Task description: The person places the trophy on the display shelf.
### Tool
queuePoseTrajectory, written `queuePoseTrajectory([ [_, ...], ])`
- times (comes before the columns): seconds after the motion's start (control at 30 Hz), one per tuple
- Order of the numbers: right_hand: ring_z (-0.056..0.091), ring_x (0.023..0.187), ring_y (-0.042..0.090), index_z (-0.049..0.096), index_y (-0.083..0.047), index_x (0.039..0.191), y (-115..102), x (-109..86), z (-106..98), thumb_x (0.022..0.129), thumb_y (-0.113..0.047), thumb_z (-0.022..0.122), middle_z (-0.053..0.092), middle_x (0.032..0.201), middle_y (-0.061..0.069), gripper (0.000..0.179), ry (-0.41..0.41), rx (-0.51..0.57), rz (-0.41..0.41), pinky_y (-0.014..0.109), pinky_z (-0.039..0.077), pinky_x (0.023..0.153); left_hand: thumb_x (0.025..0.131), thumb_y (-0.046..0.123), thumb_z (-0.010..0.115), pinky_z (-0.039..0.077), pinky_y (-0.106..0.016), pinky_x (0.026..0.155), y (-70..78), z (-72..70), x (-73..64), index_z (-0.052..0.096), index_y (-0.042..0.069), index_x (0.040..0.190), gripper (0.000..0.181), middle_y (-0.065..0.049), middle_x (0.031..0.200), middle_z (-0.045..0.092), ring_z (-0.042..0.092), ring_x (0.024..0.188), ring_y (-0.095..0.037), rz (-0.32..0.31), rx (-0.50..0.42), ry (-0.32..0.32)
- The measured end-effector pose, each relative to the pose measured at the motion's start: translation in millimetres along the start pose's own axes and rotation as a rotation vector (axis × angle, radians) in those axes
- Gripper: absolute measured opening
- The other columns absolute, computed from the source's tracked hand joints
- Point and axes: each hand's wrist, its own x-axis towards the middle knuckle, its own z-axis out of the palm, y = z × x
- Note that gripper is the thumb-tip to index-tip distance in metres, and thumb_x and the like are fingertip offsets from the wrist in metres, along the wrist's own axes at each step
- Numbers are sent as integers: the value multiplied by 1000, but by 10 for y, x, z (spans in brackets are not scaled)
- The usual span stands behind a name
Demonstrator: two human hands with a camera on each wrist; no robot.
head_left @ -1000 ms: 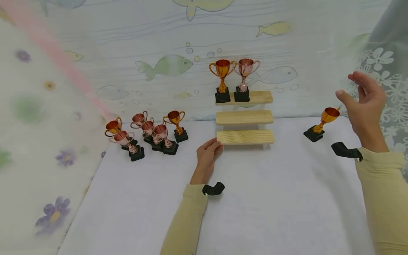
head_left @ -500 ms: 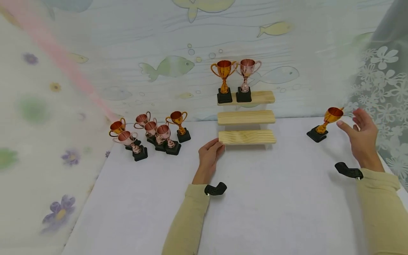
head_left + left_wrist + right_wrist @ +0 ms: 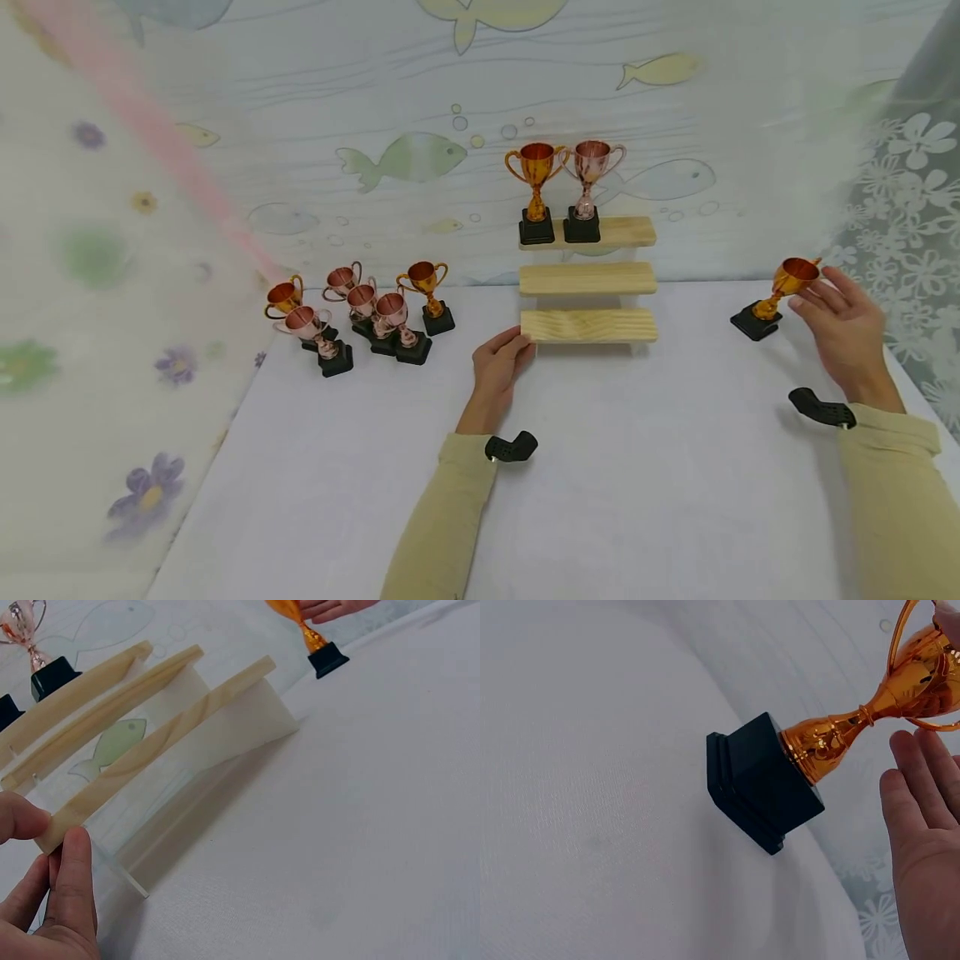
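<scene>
My left hand (image 3: pixel 495 372) pinches the left end of the bottom step of a three-step wooden shelf (image 3: pixel 588 326), thumb above and fingers below, as the left wrist view shows. At the right, a gold trophy cup (image 3: pixel 793 277) with a black base stands on the table. My right hand (image 3: pixel 847 337) is beside its bowl, fingers extended. In the right wrist view the thumb is at the bowl, and the fingers (image 3: pixel 909 776) lie close to a handle; firm contact cannot be told. A gold trophy (image 3: pixel 537 171) and a rose-gold trophy (image 3: pixel 591 167) stand on the top step.
Several more gold and rose-gold trophies (image 3: pixel 392 312) stand in a group at the left of the white table (image 3: pixel 637 467). Behind is a fish-patterned curtain (image 3: pixel 420 158); a lace-flower curtain (image 3: pixel 911 217) hangs at the right edge.
My right hand has come down from above the right-hand gold trophy and moved left to its bowl. The left hand keeps its hold on the shelf. The head view has shifted slightly.
</scene>
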Motion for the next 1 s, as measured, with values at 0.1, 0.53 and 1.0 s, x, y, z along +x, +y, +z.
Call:
queuePoseTrajectory([
  [0.1,68,106,2,28,-10,161,-3,6,-3,92,12,64,67,123,-7,81,-3,39,11,12,57,84,92,-6,66,61,-27,89,-1,4,-5,67,-8,125,33,-21,121,66,70,96,-18,-1,1,-3],
  [0.53,69,99,7,51,-7,141,14,63,92,89,17,65,63,121,0,60,12,4,-48,13,57,85,93,-5,67,60,-28,92,13,-18,16,66,-6,127,34,-22,124,65,70,99,-19,-15,9,-17],
  [1.0,61,99,8,70,-9,117,20,55,96,85,15,72,69,110,-5,40,26,-196,-115,7,54,83,93,-4,68,60,-28,91,-3,-18,41,67,-6,125,33,-22,123,66,71,99,-20,-17,8,-19],
])
